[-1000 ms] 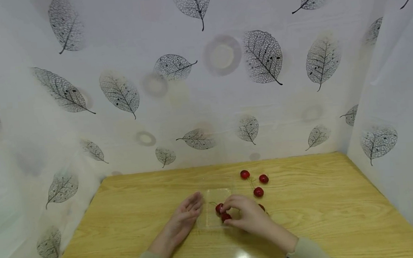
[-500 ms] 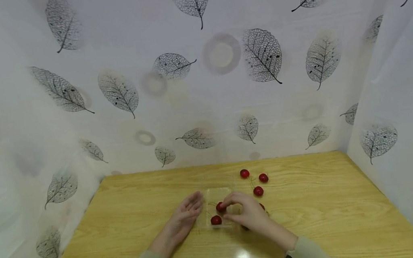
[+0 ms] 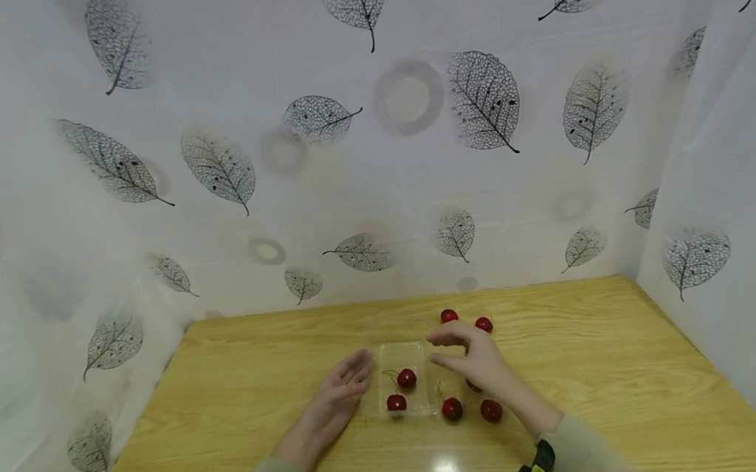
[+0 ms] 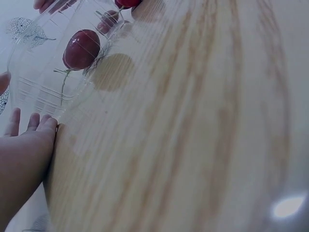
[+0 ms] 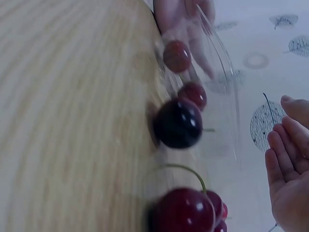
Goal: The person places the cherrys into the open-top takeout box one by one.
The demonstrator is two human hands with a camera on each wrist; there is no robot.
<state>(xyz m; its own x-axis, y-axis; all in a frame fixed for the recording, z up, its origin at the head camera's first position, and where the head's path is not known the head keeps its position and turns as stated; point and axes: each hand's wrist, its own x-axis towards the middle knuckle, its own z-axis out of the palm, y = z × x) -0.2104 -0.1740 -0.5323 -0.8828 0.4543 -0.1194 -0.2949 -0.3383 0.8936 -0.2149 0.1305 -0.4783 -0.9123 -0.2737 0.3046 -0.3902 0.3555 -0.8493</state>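
A clear plastic box (image 3: 400, 349) stands on the table with two dark red cherries inside, the upper cherry (image 3: 406, 378) and the lower cherry (image 3: 396, 403). My left hand (image 3: 338, 401) has its fingers extended along the box's left side; in the left wrist view the fingertips are right at the box wall. Past the box's right edge, my right hand (image 3: 477, 358) hovers with thumb and fingers parted, nothing between them. It hides part of a cherry (image 3: 473, 385) behind it. Two more cherries lie nearer me, a stemmed cherry (image 3: 452, 409) beside the box and another cherry (image 3: 491, 410).
Farther back on the wooden table (image 3: 260, 349) lie two cherries, the left one (image 3: 449, 315) and the right one (image 3: 483, 324), just beyond my right hand. A white leaf-patterned sheet (image 3: 374, 184) encloses the table at the back and sides.
My right hand has drawn away from the cherries in the box, moving right and farther back. The lower cherry in the box has shifted left. My left hand stays in place.
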